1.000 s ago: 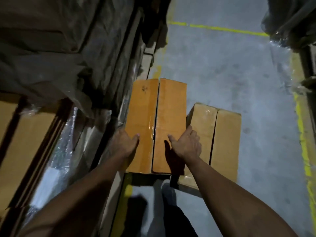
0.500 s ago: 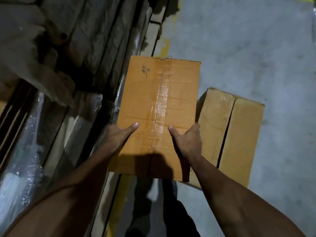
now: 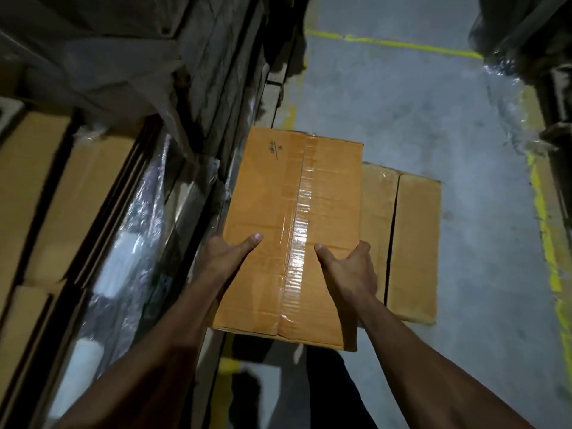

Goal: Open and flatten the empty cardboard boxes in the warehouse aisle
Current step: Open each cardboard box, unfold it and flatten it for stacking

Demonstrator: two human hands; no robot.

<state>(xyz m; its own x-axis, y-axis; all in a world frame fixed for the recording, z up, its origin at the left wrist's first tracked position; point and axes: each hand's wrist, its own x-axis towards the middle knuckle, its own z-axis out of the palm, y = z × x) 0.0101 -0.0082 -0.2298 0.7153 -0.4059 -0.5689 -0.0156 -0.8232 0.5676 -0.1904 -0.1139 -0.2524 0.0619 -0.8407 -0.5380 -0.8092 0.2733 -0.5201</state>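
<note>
Box is up off the floor now! A second ago it sat flap-side up with the seam gaping; it's been turned, and the taped face shows. The left hand [image 3: 227, 257] grips the taped box [image 3: 294, 230] at its 9 o'clock edge, the right hand [image 3: 348, 267] at 3 o'clock, thumbs on top. The second box [image 3: 413, 246] waits at 3 o'clock on the floor [image 3: 418, 119] (seam untaped). I'd judge the tape [image 3: 298, 230] comes next.

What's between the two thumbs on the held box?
Head view: the clear tape strip down the box seam, between left hand and right hand.
</note>
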